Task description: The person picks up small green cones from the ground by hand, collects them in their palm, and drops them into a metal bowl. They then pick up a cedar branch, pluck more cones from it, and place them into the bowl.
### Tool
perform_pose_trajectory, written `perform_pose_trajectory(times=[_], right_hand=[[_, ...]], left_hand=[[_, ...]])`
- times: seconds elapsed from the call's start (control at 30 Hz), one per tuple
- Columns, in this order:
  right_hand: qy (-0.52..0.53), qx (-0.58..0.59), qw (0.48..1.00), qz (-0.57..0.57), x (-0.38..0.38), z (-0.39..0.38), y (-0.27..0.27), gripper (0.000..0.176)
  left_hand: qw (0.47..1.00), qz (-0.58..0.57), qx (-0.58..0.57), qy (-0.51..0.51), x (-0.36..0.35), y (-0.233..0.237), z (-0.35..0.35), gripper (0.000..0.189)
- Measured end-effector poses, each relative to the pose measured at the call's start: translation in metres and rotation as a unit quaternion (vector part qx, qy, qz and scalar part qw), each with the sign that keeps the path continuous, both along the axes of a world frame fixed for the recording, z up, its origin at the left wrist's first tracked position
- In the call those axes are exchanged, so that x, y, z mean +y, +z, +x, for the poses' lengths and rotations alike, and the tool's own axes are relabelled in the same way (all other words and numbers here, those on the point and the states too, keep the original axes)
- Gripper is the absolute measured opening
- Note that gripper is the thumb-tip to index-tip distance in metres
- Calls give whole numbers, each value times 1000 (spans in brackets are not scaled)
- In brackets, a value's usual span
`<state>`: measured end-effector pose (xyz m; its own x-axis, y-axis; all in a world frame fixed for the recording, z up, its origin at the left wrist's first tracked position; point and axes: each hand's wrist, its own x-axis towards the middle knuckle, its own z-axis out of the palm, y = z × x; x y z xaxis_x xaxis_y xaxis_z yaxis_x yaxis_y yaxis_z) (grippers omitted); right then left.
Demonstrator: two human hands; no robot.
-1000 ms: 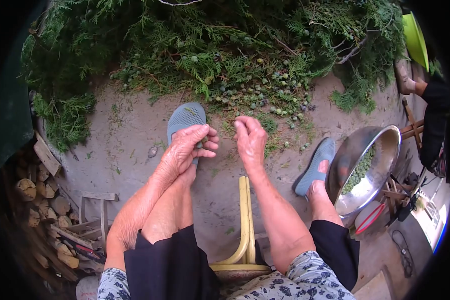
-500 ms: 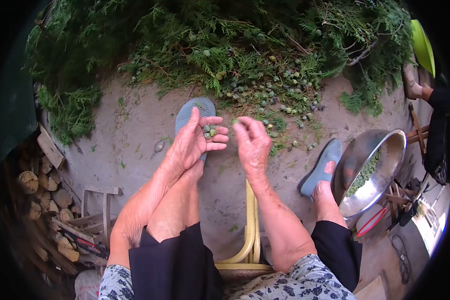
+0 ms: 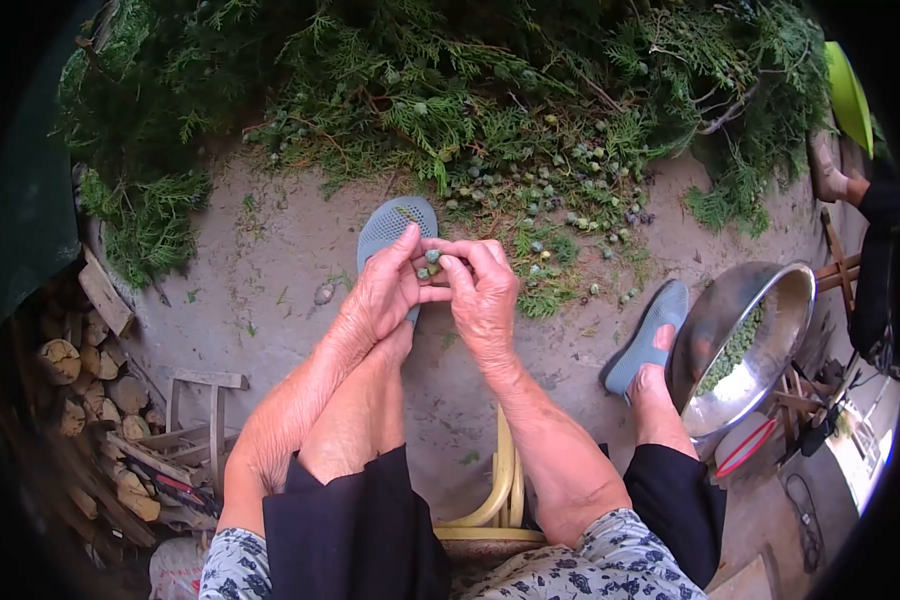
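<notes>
Cupped palm up, my left hand (image 3: 382,288) holds a few small green cones (image 3: 432,257) over one grey-blue shoe (image 3: 380,225). My right hand (image 3: 487,300) meets it from the right, its thumb and fingers closed around a cone at the left palm. Fingers partly cover the cones, so how many lie there is hidden. Beyond both hands, loose cones (image 3: 545,190) are scattered on the ground along the edge of cut evergreen branches (image 3: 400,110).
A metal basin (image 3: 685,360) with green cones inside leans at the right, beside my other shoe (image 3: 650,335). Split logs (image 3: 60,362) and a wooden frame (image 3: 213,420) are at the left. Another person's foot (image 3: 826,165) shows at the far right. A yellow chair frame (image 3: 505,475) is below me.
My right hand has moved left, bringing its pinched fingers from beside the left hand onto the cones in the left palm. The left fingers have curled slightly.
</notes>
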<state>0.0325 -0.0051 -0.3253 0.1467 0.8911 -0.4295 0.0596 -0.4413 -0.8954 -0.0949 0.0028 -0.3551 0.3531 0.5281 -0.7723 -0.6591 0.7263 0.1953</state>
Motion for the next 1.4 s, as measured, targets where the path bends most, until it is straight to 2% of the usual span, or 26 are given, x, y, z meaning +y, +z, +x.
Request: perform_pose_trajectory(times=[0.07, 0.1, 0.17, 0.23, 0.3, 0.33, 0.4, 0.43, 0.47, 0.53, 0.57, 0.6, 0.67, 0.7, 0.83, 0.9, 1.0, 1.03, 1.07, 1.13, 1.17, 1.2, 1.27, 1.33, 1.4], right_hand=[[21, -93, 995, 23, -2, 10, -1, 9], [22, -109, 993, 34, -5, 13, -8, 8], [37, -133, 989, 44, -10, 17, -16, 8], [52, -155, 985, 55, -13, 21, -23, 8], [-33, -212, 976, 34, -17, 31, -31, 7], [-33, -212, 976, 35, -20, 36, -35, 7], [-52, -173, 983, -41, -28, 47, -33, 7], [79, -193, 978, 12, -34, 52, -29, 13], [79, -193, 978, 13, -36, 56, -28, 13], [251, -181, 951, 1, -39, 60, -30, 18], [210, -208, 955, -1, -32, 57, -33, 21], [213, -206, 955, -1, -21, 53, -33, 21], [104, -212, 970, 61, 6, 43, -35, 20], [91, -210, 969, 91, 16, 36, -41, 16], [107, -242, 956, 128, 41, 9, -56, 18], [230, -382, 889, 105, 47, 4, -54, 22], [225, -365, 897, 111, 35, 15, -65, 26], [217, -405, 880, 118, 28, 21, -65, 21], [218, -406, 880, 118, 20, 29, -68, 21], [94, -227, 969, 27, 4, 47, -75, 18], [65, -167, 984, -27, 5, 53, -63, 16], [63, -168, 983, -27, 4, 57, -56, 16], [-85, -100, 985, -114, 2, 64, -48, 16], [-100, -122, 983, -98, -7, 71, -60, 16], [-22, -249, 966, 67, -3, 64, -61, 13]], left_hand=[[998, 19, 35, -54, 0, 2, 2, 30], [998, 18, 33, -54, 1, 3, 3, 30], [986, 33, 106, -122, 2, 5, 4, 19], [983, 38, 115, -135, 0, 3, 1, 18], [980, 41, 124, -149, -2, 0, -2, 17], [984, 35, 103, -141, -2, -1, -4, 16], [987, 31, 79, -133, -1, 0, -5, 15], [991, 28, 65, -111, 0, 2, -6, 14], [994, 24, 51, -89, 0, 5, -6, 13], [996, 29, 50, -72, 0, 8, -6, 13], [997, 34, 50, -53, 1, 8, -7, 12], [997, 33, 52, -51, 0, 8, -8, 12], [997, 49, 32, -46, 0, 9, -8, 13], [997, 50, 34, -46, 0, 9, -7, 13], [998, 28, 31, -56, 2, 6, -7, 14], [998, 24, 30, -55, 2, 7, -7, 14], [996, 24, 52, -68, 4, 7, -7, 15], [996, 22, 50, -66, 3, 7, -7, 15], [997, 19, 49, -64, 3, 6, -6, 16], [997, 14, 54, -60, 3, 8, -5, 16], [996, 10, 61, -58, 4, 9, -4, 16], [996, 11, 59, -59, 3, 9, -3, 16], [996, 3, 66, -53, 4, 10, -2, 16], [997, 6, 56, -53, 1, 5, -6, 16], [997, 8, 46, -53, 0, 2, -8, 16]])
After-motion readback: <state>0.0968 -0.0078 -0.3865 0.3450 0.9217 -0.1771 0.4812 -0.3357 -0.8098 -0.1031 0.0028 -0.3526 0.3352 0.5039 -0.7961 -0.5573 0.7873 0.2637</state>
